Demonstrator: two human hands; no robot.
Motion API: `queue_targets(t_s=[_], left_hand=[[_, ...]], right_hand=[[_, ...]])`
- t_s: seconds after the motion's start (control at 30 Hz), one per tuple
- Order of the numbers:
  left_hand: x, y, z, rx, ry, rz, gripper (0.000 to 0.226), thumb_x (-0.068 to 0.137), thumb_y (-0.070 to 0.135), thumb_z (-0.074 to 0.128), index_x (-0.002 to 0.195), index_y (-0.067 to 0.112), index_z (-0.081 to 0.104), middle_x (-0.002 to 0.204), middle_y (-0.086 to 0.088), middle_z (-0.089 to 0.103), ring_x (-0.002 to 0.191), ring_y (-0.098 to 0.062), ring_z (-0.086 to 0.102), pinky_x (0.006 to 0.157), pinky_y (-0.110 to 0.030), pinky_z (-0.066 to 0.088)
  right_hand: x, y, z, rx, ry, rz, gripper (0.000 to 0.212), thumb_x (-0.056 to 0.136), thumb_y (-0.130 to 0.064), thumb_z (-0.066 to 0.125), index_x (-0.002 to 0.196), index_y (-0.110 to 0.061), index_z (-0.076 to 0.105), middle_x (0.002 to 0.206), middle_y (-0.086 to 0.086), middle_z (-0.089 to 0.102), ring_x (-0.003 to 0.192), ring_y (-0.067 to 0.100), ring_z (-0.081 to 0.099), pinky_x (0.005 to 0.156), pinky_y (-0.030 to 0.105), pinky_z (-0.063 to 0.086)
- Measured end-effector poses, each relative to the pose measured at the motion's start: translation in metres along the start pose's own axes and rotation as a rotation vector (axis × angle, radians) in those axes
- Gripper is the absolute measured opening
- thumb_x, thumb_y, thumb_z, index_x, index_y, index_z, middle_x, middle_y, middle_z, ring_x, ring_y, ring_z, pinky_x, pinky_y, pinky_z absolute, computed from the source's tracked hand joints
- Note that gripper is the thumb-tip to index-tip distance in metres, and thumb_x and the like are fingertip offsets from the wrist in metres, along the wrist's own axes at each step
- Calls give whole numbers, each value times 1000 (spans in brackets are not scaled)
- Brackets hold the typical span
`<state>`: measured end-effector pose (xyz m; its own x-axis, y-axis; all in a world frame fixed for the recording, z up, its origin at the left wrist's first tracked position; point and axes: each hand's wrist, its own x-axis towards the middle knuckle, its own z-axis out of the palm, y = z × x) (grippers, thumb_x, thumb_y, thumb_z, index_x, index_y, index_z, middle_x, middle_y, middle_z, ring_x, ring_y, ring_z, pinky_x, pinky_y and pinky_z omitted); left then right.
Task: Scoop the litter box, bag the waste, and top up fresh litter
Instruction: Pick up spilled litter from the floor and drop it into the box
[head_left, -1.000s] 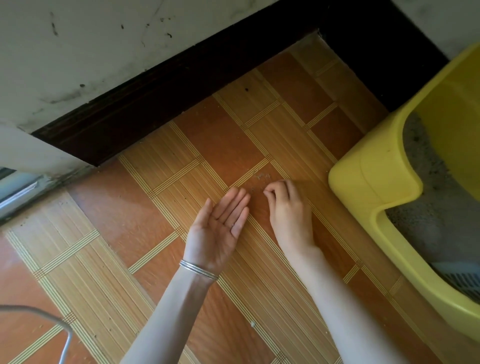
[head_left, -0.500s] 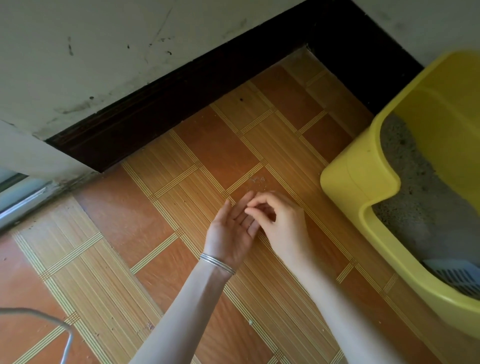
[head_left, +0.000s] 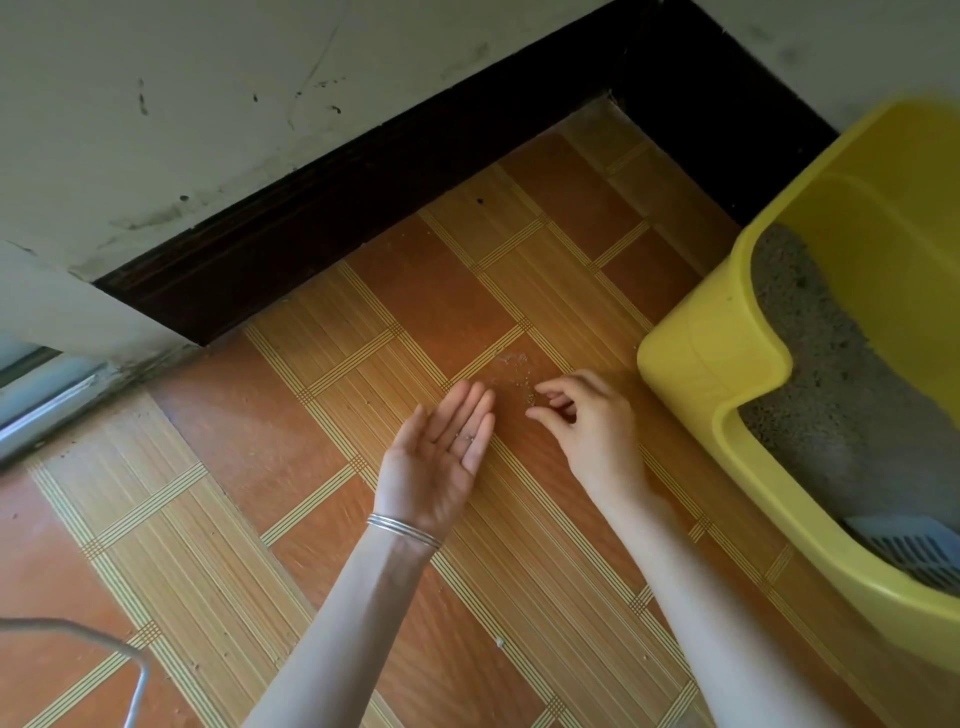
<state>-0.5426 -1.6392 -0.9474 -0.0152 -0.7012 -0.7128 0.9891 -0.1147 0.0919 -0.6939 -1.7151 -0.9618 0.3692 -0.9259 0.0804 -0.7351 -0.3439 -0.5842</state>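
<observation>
Tiled floor (head_left: 260, 467): stray litter grains (head_left: 514, 371) lie near litter box (head_left: 701, 353). Left hand (head_left: 441, 447) flat, carrying grains; right hand (head_left: 587, 421) fingers curled, contents unclear. Bagging, top-up seemingly outstanding.

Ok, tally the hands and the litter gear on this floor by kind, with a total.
Hands: 2, the left hand and the right hand
Yellow litter box: 1
Blue scoop, lying in the box: 1
Total: 4
</observation>
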Motion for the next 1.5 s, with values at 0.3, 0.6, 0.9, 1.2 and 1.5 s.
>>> queue_targets(t_s=[0.3,0.6,0.9,1.2,1.5], left_hand=[[-1,-1,0,49,-8,-15,47,101,27,31,108,-4,65,119,-19,64,111,-29,62,92,-40,49],[0,-6,5,124,9,-5,44,101,27,31,117,-4,58,118,-19,65,109,-27,63,93,-34,50],[0,-5,8,110,8,-19,43,100,25,31,116,-5,58,118,-20,64,110,-27,62,93,-36,49],[-1,3,2,100,-3,16,43,101,25,30,116,-5,57,120,-19,63,113,-28,61,94,-38,48],[-1,2,1,117,-19,20,44,101,26,30,117,-4,58,120,-18,64,113,-27,60,95,-36,48]], right_hand=[[1,-5,10,-126,59,-43,5,83,-15,68,83,-10,67,83,4,64,62,19,61,50,32,52],[-1,-20,3,7,-81,-80,15,90,-26,55,90,-12,61,88,-2,60,79,12,55,69,30,50],[10,-9,-7,107,17,55,26,77,-18,74,101,-13,67,91,1,62,74,7,53,65,10,40],[16,-3,5,-11,-13,0,25,70,-26,79,91,-15,70,87,-2,64,73,10,57,65,31,53],[17,-5,14,-122,90,-77,7,81,-22,71,80,-15,69,78,-2,66,64,16,60,62,39,51]])
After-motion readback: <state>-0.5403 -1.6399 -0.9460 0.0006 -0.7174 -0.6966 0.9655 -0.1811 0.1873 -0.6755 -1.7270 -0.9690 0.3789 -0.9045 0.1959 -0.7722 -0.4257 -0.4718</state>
